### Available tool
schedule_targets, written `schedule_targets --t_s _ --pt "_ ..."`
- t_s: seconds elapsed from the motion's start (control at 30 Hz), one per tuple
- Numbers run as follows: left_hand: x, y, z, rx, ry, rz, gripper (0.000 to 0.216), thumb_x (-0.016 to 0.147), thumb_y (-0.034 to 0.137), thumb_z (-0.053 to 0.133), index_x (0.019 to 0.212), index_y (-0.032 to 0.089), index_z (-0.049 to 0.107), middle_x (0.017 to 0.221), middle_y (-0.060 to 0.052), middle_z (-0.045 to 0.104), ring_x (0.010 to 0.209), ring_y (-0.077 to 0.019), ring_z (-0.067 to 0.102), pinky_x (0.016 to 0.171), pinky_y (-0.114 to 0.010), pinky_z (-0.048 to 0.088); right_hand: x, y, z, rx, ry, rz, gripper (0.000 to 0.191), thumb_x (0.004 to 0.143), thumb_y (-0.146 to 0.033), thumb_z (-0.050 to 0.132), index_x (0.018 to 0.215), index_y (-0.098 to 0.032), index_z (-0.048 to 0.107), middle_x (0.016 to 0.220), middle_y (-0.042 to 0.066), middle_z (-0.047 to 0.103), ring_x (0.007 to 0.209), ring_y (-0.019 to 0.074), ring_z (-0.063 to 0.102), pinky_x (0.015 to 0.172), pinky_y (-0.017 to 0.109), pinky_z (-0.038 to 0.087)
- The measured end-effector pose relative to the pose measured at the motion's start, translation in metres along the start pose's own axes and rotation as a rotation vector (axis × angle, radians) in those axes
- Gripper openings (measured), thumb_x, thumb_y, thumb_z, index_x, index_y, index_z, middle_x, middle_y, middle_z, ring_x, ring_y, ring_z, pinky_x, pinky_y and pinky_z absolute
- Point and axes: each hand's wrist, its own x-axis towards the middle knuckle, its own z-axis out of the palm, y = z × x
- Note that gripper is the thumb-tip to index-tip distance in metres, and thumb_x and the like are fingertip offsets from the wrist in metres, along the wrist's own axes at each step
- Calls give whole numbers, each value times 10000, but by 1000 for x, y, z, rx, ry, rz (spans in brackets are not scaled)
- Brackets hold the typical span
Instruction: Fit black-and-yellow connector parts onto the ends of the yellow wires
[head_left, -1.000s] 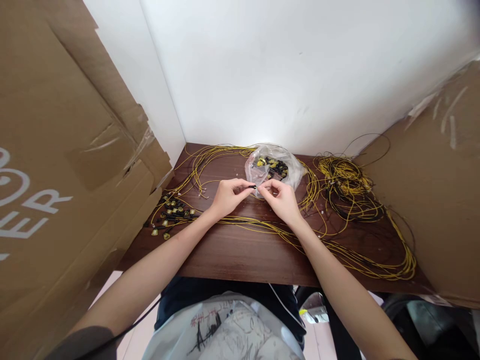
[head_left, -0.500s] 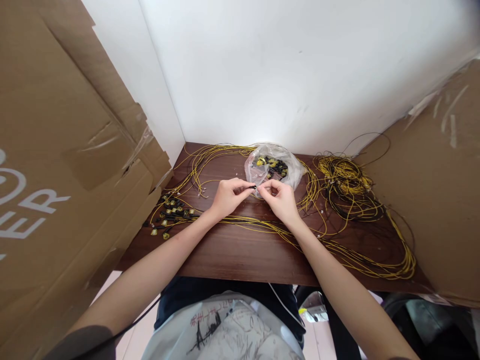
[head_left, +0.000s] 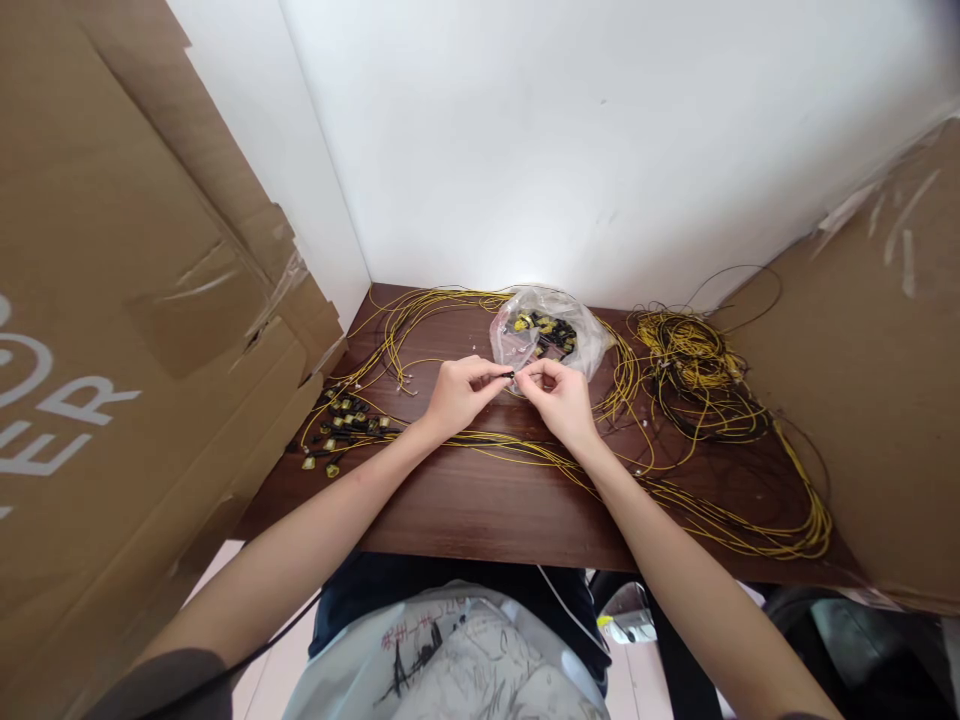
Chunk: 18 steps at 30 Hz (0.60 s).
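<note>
My left hand (head_left: 459, 392) and my right hand (head_left: 561, 398) meet over the middle of the dark wooden table (head_left: 465, 505). Both are pinched at the fingertips around a small black connector (head_left: 509, 375), which sits between them. My left thumb and finger grip its left end; my right fingers close on its right side, possibly on a thin wire I cannot make out. Just behind the hands lies a clear plastic bag (head_left: 544, 335) holding several black and yellow connectors. Long yellow wires (head_left: 570, 460) run under my wrists across the table.
A tangled bundle of yellow and black wires (head_left: 697, 375) lies at the right. Several finished black and yellow pieces (head_left: 345, 420) lie at the left edge. Cardboard sheets stand on the left (head_left: 135, 300) and right (head_left: 877, 380). A white wall (head_left: 570, 150) is behind.
Almost nothing has changed; the hands keep their pinch on the connector, with only slight finger movement.
</note>
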Motion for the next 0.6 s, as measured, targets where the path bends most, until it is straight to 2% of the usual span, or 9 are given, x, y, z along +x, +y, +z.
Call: schedule_targets --t_s 0.17,0.33,0.5,0.6 --pt "0 0 0 -19 -7 -12 154 742 186 644 868 149 726 695 -45 687 538 -91 508 542 -217 405 0 0 1 -10 -14 -9 196 752 -328 582 714 -141 628 639 23 616 524 109 483 522 231 377" --pt "1 0 1 -10 4 -85 161 740 218 650 866 155 728 695 -43 694 533 -92 512 538 -219 404 1 -2 -1 -43 -30 -37 200 774 -314 570 735 -133 646 694 37 641 567 114 507 554 230 386" --pt "1 -1 1 19 -1 -133 168 736 240 651 862 162 731 695 -37 699 535 -99 528 540 -223 412 3 -2 -7 -12 -54 6 235 798 -357 545 815 -142 639 703 28 636 554 109 497 529 222 382" --pt "1 -3 1 22 8 -139 168 734 246 651 856 163 731 685 -35 696 532 -101 527 531 -222 408 5 0 -10 -12 -67 18 245 790 -370 552 795 -139 634 669 23 618 544 109 483 518 223 371"
